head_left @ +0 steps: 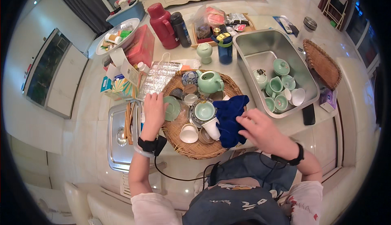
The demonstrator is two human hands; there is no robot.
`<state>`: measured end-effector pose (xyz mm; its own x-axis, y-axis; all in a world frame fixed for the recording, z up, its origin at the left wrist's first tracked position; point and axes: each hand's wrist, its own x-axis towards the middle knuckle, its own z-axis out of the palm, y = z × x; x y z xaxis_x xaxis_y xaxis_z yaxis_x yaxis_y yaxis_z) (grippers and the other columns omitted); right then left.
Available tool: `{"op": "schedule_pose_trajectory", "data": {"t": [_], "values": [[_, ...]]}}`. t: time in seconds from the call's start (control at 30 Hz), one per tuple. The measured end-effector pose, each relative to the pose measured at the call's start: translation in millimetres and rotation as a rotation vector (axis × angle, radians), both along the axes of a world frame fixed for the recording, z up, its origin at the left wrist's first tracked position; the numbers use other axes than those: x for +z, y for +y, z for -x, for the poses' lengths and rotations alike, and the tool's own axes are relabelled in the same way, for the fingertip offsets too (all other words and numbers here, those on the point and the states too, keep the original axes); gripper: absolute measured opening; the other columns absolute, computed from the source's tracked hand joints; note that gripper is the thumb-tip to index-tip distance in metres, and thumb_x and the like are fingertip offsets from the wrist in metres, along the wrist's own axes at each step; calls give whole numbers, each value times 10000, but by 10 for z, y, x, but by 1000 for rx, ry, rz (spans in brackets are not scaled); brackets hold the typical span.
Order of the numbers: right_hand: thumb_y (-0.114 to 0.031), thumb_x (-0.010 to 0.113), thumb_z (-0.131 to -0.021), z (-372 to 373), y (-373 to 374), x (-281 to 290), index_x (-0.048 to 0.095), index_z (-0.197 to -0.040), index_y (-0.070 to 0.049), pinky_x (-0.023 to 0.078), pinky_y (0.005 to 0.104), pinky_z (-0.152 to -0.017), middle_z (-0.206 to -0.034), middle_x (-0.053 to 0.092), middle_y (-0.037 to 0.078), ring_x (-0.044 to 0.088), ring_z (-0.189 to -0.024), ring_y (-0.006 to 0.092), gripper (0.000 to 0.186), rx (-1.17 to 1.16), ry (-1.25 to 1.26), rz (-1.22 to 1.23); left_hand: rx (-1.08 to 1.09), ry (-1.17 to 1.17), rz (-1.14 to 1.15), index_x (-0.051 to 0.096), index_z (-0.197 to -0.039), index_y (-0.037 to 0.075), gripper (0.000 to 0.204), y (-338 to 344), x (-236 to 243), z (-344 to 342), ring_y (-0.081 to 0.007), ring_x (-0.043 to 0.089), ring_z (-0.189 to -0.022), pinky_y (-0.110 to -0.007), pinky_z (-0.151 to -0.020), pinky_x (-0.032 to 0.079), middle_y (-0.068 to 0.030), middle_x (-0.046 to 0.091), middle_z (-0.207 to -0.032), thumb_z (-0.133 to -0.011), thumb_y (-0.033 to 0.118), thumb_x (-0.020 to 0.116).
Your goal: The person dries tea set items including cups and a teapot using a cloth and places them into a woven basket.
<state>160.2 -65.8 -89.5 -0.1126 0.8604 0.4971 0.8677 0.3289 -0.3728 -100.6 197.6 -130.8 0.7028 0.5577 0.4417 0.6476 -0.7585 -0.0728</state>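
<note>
A round wicker basket (179,143) holds a mint-green teapot (210,82), a pale green cup (205,111), white cups (189,134) and other small pieces. My left hand (152,113) is at the basket's left side with curled fingers, beside and touching a translucent green dish (172,108); what it grips is hidden. My right hand (262,129) has its fingers curled on a crumpled dark blue cloth (230,121), which lies over the basket's right part.
A steel basin (244,46) with green and white teaware is at right, beside a woven tray (321,62) and black phone (308,115). Behind stand a red flask (162,25), blue bottle (225,54) and boxes (118,84). A metal tray (114,160) is at left.
</note>
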Motion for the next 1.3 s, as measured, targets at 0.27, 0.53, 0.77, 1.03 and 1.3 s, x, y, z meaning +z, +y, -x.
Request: {"op": "schedule_pose_trajectory", "data": {"t": [0.27,0.53,0.77,1.03,1.3], "values": [[-51,703,-720,206,-84,-431,570,-1051,12,451,391,-786,-1011,524,145,531,-916,315,362,-103,127,19,53,-194,152,571,-960,33,232,-45,-57,-29,-347,526,-834,-432,-697,439,-154,520,-864,-781,139,674],[-88,708,-728,366,-107,-368,565,-1099,19,433,392,-824,-1057,513,154,498,-950,323,412,-189,142,-69,178,-101,113,531,-912,36,269,-720,-13,35,-351,572,-732,-434,-614,452,-155,556,-795,-865,286,618],[-95,698,-741,471,-123,-495,556,-1121,12,423,400,-842,-1083,506,162,487,-975,331,420,-153,145,-48,281,1,198,539,-916,56,343,-818,-135,13,-335,617,-634,-428,-540,444,-121,620,-638,-786,328,702],[-119,692,-752,500,-152,-596,554,-1136,-3,418,395,-835,-1080,504,143,484,-993,308,424,-181,147,-65,205,-353,458,572,-1006,82,200,-792,70,69,-311,605,-608,-395,-564,449,-138,618,-676,-815,89,630],[-137,684,-772,499,-155,-708,553,-1144,-12,417,396,-843,-1091,503,135,482,-1009,305,413,-177,169,-91,-107,-865,740,541,-1265,75,402,-827,367,-5,-41,432,-613,-199,-553,367,56,506,-708,-868,10,543]]}}
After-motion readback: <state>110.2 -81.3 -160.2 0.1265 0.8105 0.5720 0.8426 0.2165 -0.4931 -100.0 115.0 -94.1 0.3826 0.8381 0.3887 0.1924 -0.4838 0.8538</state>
